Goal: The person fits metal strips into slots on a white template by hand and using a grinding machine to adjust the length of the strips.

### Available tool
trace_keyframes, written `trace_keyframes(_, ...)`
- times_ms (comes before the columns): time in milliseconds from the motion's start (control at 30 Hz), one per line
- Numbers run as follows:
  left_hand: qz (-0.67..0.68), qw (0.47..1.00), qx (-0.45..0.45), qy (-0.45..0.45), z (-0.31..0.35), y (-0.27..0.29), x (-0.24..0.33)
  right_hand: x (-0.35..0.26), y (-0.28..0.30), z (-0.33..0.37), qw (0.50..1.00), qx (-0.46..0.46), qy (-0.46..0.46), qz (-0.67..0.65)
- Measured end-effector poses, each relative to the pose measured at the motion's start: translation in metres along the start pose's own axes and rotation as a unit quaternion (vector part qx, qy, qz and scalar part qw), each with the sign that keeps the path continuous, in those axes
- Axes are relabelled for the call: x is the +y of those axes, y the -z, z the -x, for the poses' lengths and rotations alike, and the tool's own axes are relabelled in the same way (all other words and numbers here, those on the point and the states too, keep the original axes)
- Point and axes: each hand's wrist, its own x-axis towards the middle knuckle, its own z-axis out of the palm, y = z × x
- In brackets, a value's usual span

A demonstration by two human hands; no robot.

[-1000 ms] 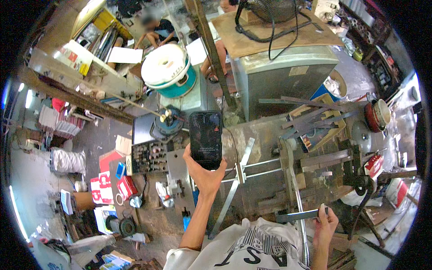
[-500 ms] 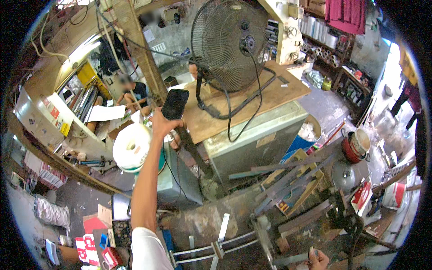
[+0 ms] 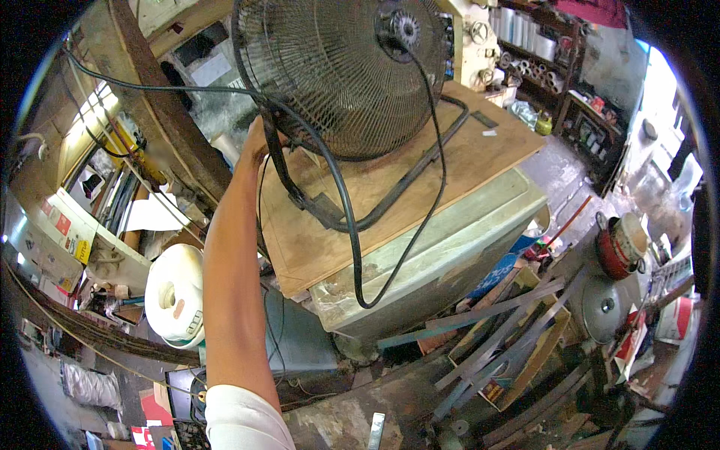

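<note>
My left arm stretches up to a large black floor fan (image 3: 341,82), and my left hand (image 3: 259,141) is at the left side of its stand (image 3: 289,180). The fingers pass behind the stand and the cage, so their grip is hidden. No phone shows in or near the hand now. The fan rests on a plywood board (image 3: 491,150), which lies on top of a worn, pale metal cabinet (image 3: 450,240). A black power cord (image 3: 356,259) loops down over the front of the board. My right hand is out of view.
A round white appliance with buttons (image 3: 176,292) stands left of my forearm. A thick wooden post (image 3: 161,105) rises behind it. Metal strips (image 3: 487,330) lie right of the cabinet, near a red pot (image 3: 615,251) and a round metal lid (image 3: 604,304). Shelves (image 3: 540,67) stand at the back right.
My left hand has moved forward behind the fan's stand, and the phone it held has gone out of sight. The view has come closer to the fan. My right hand has left the picture.
</note>
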Motion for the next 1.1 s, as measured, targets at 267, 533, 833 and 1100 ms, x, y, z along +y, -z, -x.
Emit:
trace_keyframes(267, 0.052, 0.998, 0.006, -0.025, -0.019, -0.037, -0.029, -0.017, -0.021, -0.012, 0.998, -0.012, 0.03, 0.048)
trace_keyframes(533, 0.079, 0.994, 0.043, -0.061, -0.01, -0.017, -0.037, -0.058, -0.043, 0.006, 0.996, -0.043, 0.072, 0.004)
trace_keyframes(833, 0.222, 0.957, 0.187, -0.025, 0.261, 0.157, 0.186, -0.121, -0.014, 0.111, 0.969, -0.132, 0.206, -0.032)
trace_keyframes(1100, -0.027, 0.948, 0.208, 0.24, 0.7, 0.331, 0.205, -0.091, 0.1, 0.219, 0.94, -0.149, 0.297, -0.072)
